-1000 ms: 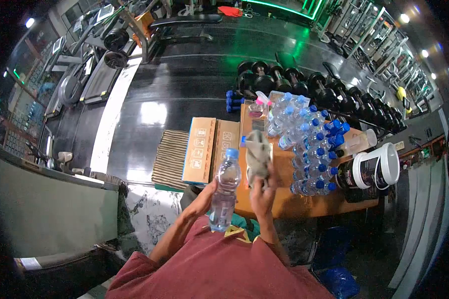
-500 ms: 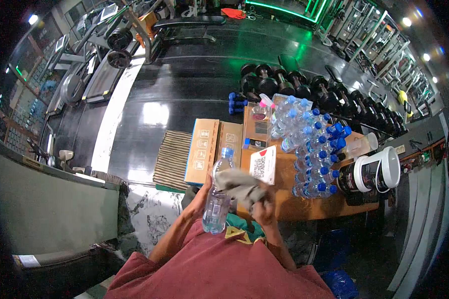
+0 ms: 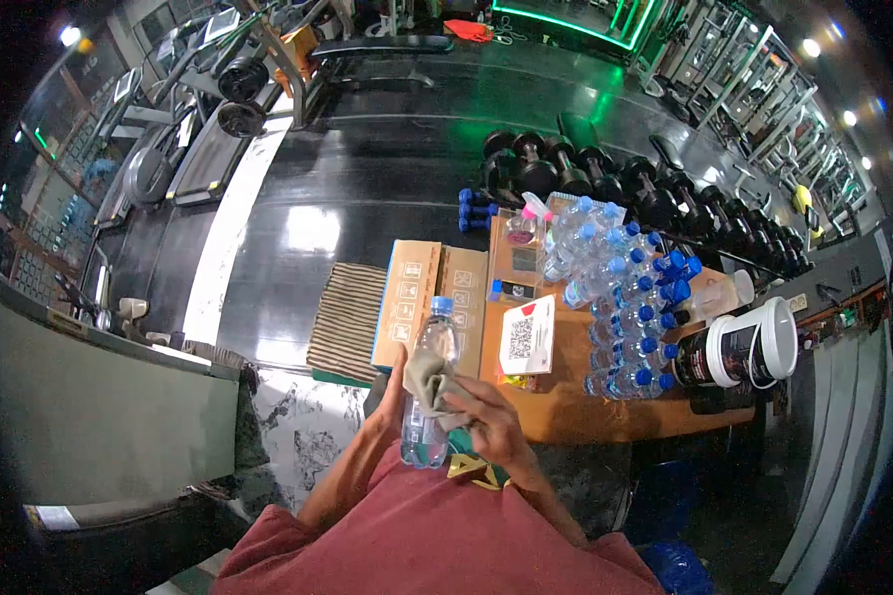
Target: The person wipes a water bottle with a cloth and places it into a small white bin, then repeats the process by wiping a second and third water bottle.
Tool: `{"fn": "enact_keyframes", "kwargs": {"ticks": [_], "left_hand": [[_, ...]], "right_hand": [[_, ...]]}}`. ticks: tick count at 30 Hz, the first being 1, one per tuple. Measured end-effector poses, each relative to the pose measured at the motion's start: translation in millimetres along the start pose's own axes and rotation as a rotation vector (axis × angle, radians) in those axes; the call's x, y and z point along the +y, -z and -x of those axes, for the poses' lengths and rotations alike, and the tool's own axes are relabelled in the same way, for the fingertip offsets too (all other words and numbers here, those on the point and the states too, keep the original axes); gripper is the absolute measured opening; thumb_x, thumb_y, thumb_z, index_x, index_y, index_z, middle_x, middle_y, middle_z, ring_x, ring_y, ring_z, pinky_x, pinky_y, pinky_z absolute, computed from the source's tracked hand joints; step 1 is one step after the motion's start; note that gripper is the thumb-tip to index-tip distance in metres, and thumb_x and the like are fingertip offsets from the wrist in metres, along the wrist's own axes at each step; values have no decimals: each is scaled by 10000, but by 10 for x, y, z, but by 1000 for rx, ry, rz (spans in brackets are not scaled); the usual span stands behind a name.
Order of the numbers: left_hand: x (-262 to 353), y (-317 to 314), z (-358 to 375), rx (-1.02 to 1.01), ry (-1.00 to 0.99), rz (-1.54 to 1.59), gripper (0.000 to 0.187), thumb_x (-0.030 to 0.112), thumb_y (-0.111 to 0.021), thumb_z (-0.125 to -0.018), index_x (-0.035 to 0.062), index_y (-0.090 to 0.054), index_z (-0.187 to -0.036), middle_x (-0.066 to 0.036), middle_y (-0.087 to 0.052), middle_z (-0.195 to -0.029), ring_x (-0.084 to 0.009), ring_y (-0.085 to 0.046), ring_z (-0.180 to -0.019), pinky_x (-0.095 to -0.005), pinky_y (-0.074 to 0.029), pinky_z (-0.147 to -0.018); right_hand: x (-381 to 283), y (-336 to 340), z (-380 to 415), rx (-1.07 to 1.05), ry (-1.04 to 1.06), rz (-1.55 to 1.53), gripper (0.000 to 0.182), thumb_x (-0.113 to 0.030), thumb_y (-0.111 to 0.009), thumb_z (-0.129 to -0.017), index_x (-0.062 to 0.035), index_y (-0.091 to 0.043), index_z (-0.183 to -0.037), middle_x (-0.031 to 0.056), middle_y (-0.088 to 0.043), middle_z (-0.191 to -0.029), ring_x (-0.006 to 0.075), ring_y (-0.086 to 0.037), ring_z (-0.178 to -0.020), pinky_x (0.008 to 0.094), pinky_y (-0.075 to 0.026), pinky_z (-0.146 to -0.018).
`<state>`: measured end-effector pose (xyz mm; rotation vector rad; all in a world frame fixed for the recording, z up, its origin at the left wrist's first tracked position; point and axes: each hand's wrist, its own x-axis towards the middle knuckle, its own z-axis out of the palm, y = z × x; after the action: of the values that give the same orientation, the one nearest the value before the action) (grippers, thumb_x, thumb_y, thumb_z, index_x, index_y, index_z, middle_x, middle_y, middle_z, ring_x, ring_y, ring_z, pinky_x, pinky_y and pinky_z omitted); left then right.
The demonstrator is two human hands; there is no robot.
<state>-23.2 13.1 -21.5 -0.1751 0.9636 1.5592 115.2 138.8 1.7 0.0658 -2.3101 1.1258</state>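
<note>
A clear plastic bottle (image 3: 442, 332) with a blue cap stands nearly upright in front of my chest. My left hand (image 3: 394, 402) grips it from the left side, its fingers partly hidden behind the bottle and cloth. Bunched in my right hand (image 3: 493, 424) is a grey-beige cloth (image 3: 429, 379), which lies against the middle of the bottle and covers part of it. Just beyond my right hand, a white card with a QR code (image 3: 528, 337) rests on the wooden table (image 3: 566, 421).
Many blue-capped bottles (image 3: 630, 327) crowd the table's right half, beside white-lidded tubs (image 3: 779, 337). A pink-nozzled spray bottle (image 3: 524, 226) stands at the back. Cardboard boxes (image 3: 407, 288) and a striped mat (image 3: 345, 322) are to the left. Black dumbbells (image 3: 536, 169) line up behind.
The cloth in my right hand has moved left and down, from beside the bottle's upper part onto its middle. The bottle has shifted slightly left, still in my left hand.
</note>
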Motion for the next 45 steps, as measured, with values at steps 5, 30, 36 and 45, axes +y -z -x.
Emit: {"fn": "enact_keyframes", "kwargs": {"ticks": [5, 30, 36, 45], "left_hand": [[-192, 44, -67, -67, 7, -81, 672, 597, -341, -889, 30, -470, -1224, -100, -570, -1111, -213, -574, -960, -355, -480, -822], [-351, 134, -215, -107, -254, -356, 483, 445, -362, -949, 29, -465, -1173, -52, -561, -1011, -147, -557, -865, -307, -477, -761], [-190, 45, -37, -16, -141, -119, 453, 398, -321, -948, 43, -482, -1178, -94, -570, -1050, -190, -581, -899, -330, -498, -764], [-212, 83, -23, -158, -67, -205, 646, 628, -347, -864, 28, -536, -1010, -102, -607, -898, -226, -622, -819, -365, -525, -726]], "right_hand": [[46, 122, -169, 402, -267, -200, 507, 78, -412, -673, 14, -529, -1162, 161, -550, -1174, 247, -519, -1105, 328, -392, -942], [70, -132, -329, 250, -183, 394, 428, 21, -514, -718, -103, -603, -1118, 121, -556, -1143, 266, -532, -998, 369, -407, -883], [-59, -224, -36, 67, -52, 226, 454, 58, -503, -681, -133, -632, -1072, 84, -568, -1139, 284, -528, -1028, 376, -386, -907], [151, 80, -222, 366, -240, -137, 439, 37, -444, -710, -24, -528, -1137, 170, -543, -1118, 350, -535, -983, 409, -429, -877]]}}
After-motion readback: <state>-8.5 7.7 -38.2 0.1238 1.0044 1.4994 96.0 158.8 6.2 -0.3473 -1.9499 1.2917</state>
